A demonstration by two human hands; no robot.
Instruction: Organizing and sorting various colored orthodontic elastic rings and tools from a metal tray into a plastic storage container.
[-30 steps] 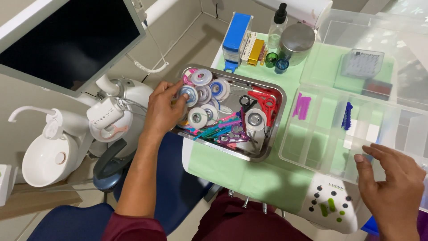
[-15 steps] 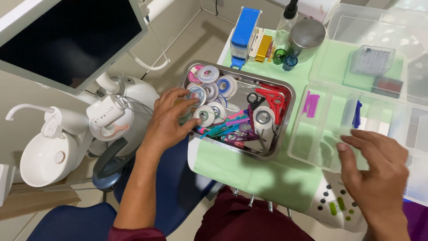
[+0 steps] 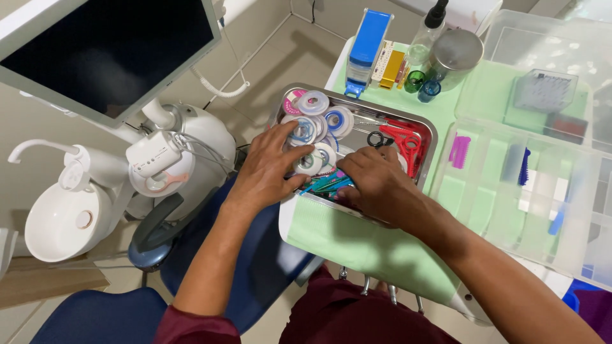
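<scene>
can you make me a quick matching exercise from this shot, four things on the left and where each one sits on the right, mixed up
Things:
1. left hand
2. red-handled pliers
3. purple piece
4. blue box

Places:
a. in the clear compartment box, its near-left cell
b. standing at the far edge of the green tray cover, beyond the metal tray
c. on the round spools at the metal tray's left end
d. lying at the metal tray's right end

Pairs: 1-c, 2-d, 3-a, 4-b
</scene>
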